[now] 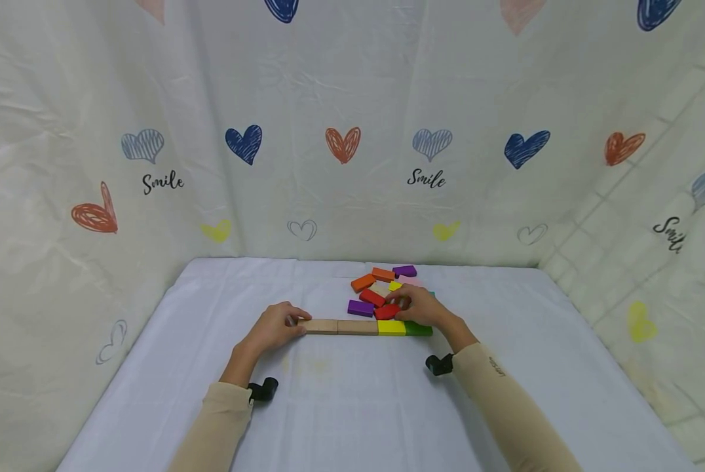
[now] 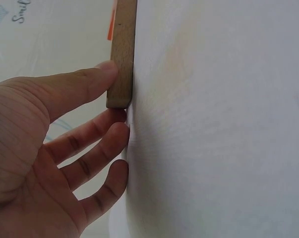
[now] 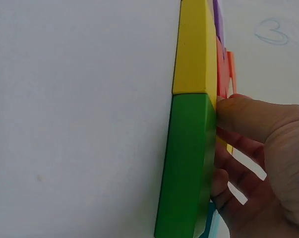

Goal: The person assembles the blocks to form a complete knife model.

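Note:
A straight row lies on the table, running from plain wooden blocks [image 1: 357, 327] through a yellow block [image 1: 391, 328] to a green block [image 1: 419, 328] at the right end. My left hand [image 1: 278, 326] grips the row's left end, its thumb against the end wooden block [image 2: 122, 64]; the index finger is mostly hidden in the left wrist view. Just behind the green block, my right hand [image 1: 419, 305] reaches into loose blocks with bent fingers. Its thumb is by the right end of a red block [image 1: 386, 312]. Whether it pinches that block is hidden.
Behind the row lie loose blocks, including a purple block [image 1: 361, 308], another red block [image 1: 372, 297], orange blocks [image 1: 363, 282] and a far purple block [image 1: 405, 270]. A white cloth covers the table [image 1: 341, 406]. A heart-printed curtain [image 1: 352, 85] hangs behind it.

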Action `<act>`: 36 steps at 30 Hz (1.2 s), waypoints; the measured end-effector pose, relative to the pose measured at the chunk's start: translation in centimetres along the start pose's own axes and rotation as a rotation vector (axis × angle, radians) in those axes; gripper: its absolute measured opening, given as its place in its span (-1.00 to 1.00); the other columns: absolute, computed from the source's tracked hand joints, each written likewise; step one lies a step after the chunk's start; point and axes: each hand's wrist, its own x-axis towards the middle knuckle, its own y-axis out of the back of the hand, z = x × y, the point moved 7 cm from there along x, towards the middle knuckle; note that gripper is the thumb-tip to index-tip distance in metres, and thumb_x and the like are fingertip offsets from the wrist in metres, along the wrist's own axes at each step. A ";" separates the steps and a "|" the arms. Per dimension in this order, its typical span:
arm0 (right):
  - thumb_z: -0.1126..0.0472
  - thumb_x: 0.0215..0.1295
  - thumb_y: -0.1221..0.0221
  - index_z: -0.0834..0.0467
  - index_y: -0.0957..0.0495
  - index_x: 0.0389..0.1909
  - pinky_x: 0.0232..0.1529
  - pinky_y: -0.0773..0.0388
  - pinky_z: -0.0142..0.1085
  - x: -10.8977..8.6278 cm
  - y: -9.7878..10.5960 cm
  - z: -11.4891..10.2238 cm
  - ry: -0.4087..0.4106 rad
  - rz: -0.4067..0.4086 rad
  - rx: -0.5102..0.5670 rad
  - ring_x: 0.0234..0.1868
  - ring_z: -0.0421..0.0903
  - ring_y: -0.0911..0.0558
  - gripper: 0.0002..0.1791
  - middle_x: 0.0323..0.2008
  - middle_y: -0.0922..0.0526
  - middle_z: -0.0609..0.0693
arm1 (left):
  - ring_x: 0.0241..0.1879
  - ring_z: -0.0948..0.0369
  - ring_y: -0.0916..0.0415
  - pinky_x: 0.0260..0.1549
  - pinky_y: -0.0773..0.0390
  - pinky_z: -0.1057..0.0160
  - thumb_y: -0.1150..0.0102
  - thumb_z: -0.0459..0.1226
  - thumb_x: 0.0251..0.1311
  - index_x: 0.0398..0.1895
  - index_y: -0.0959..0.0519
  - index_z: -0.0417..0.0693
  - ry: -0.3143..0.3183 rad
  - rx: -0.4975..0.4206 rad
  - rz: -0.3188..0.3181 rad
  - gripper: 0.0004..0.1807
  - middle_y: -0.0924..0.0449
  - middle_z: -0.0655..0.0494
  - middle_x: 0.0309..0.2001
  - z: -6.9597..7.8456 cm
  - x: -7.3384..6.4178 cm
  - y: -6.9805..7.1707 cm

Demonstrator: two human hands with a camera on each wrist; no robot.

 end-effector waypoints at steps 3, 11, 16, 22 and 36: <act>0.28 0.28 -0.38 0.05 -0.67 0.15 -0.15 -0.60 -0.32 -0.2 0.2 -0.1 -0.004 -0.017 -0.003 -0.14 -0.07 -0.55 -0.59 -0.12 -0.62 0.03 | -0.32 0.24 -0.47 -0.31 -0.47 0.25 -0.44 -0.30 0.18 -0.05 -0.78 0.11 -0.002 -0.001 -0.001 -0.73 -0.61 0.16 -0.24 0.0 0.0 0.0; 0.18 0.26 -0.41 -0.01 -0.69 0.17 -0.13 -0.63 -0.30 -1.4 1.7 0.1 -0.011 -0.016 -0.035 -0.09 -0.06 -0.55 -0.57 -0.09 -0.53 0.05 | -0.31 0.24 -0.47 -0.30 -0.47 0.24 -0.44 -0.30 0.19 -0.04 -0.77 0.11 -0.004 -0.001 -0.001 -0.73 -0.60 0.17 -0.24 -0.1 0.1 -0.1; 0.14 0.25 -0.42 0.01 -0.68 0.19 -0.08 -0.62 -0.25 -2.7 3.1 0.7 -0.039 0.009 -0.035 -0.05 -0.02 -0.53 -0.55 -0.07 -0.53 0.04 | -0.31 0.24 -0.47 -0.30 -0.47 0.24 -0.44 -0.29 0.19 -0.04 -0.77 0.11 -0.002 0.000 -0.003 -0.73 -0.60 0.17 -0.24 -0.1 0.1 -0.1; 0.15 0.30 -0.38 -0.01 -0.68 0.18 -0.08 -0.60 -0.25 -4.4 4.4 1.9 -0.021 0.023 -0.039 -0.03 -0.01 -0.55 -0.59 -0.08 -0.55 0.02 | -0.31 0.23 -0.47 -0.30 -0.47 0.24 -0.45 -0.29 0.19 -0.03 -0.78 0.11 0.001 0.000 -0.007 -0.73 -0.61 0.16 -0.23 -0.1 0.1 0.0; 0.26 0.33 -0.32 0.13 -0.64 0.21 -0.17 -0.57 -0.38 -8.6 5.9 5.9 0.004 0.022 0.017 -0.03 0.01 -0.56 -0.58 -0.07 -0.57 0.08 | -0.32 0.23 -0.47 -0.32 -0.47 0.24 -0.45 -0.30 0.18 -0.04 -0.78 0.10 0.003 0.002 -0.004 -0.73 -0.61 0.16 -0.24 -0.1 0.1 -0.1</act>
